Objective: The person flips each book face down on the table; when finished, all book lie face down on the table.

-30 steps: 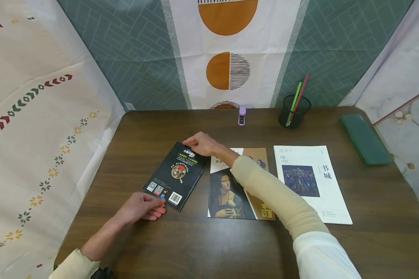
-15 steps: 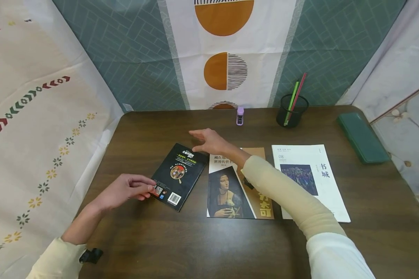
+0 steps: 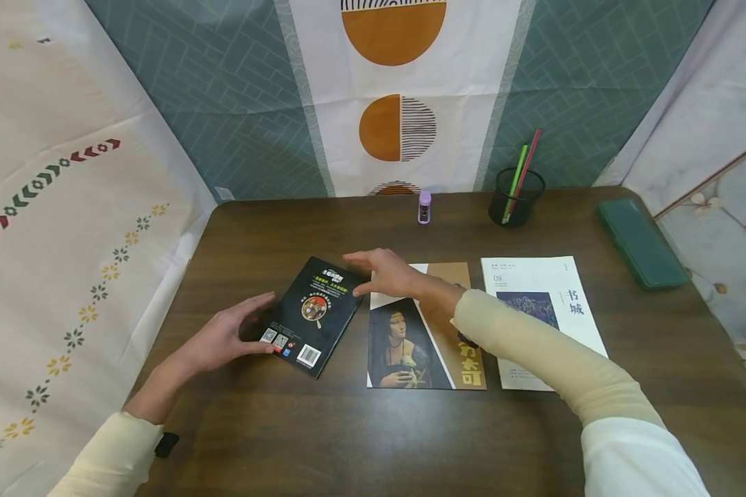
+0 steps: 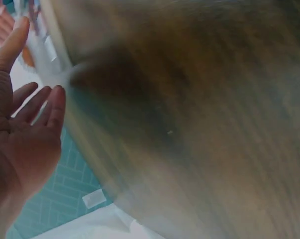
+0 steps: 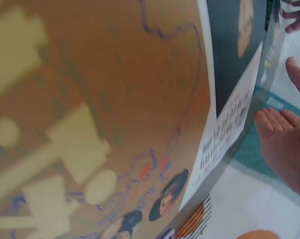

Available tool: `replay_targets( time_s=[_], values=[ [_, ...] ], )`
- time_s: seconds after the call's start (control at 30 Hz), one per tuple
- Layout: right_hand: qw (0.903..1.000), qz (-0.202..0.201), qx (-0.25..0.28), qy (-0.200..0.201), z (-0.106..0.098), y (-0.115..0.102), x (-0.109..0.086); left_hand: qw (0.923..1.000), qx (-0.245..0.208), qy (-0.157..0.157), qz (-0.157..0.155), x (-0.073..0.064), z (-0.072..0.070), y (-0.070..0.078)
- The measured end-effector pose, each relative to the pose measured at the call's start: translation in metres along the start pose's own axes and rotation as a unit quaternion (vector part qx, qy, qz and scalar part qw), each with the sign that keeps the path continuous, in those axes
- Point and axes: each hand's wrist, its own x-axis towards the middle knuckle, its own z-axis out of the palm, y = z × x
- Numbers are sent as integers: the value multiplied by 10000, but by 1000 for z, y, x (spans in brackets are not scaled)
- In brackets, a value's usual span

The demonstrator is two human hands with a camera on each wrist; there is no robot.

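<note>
Clearly, from the head view, both hands have let go of the black book [image 3: 313, 314], which lies tilted at about the same spot left of the frame's centre. A second ago we saw both at its edges; now the left hand [image 3: 224, 338] has spread thumb and fingers at the book's lower left edge, gripping nothing, with the thumb over its corner. Half a second ago the right hand [image 3: 388, 273] was higher; it has come down with the thumb at the upper right edge. It grips nothing either, and we cannot tell whether that thumb touches. A narrow strip of table [image 3: 348, 442] separates the black book from the portrait book [image 3: 404, 345]; another divides that from the white book [image 3: 525, 304], partly under the right forearm. We find bare wood across the lower middle, and more above the books up to the glue stick [image 3: 424, 207] and pen cup [image 3: 522, 214].

In the left wrist view we see straight fingers at the left, beside the table's slanting edge, with turquoise cloth [image 4: 70, 169] beyond.

In the right wrist view the portrait book's blurred cover fills the left, its edge slanting near the extended fingers at far right.
</note>
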Motion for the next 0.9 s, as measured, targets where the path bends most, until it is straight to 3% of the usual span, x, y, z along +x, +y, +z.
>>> replay_targets(
  time_s=[0.17,0.43,0.67,0.9],
  values=[
    [9993,-21,-349,143,13,0,-4,9979,536,15,367,1,9,-6],
    [9935,-27,-1122,203,26,0,-5,9963,761,54,392,2,14,-9],
    [9935,27,-1120,214,29,-3,-3,9945,893,255,489,0,17,-7],
    [9924,-54,-1225,-38,25,-4,3,9898,1188,358,706,-2,23,-3]
  ],
)
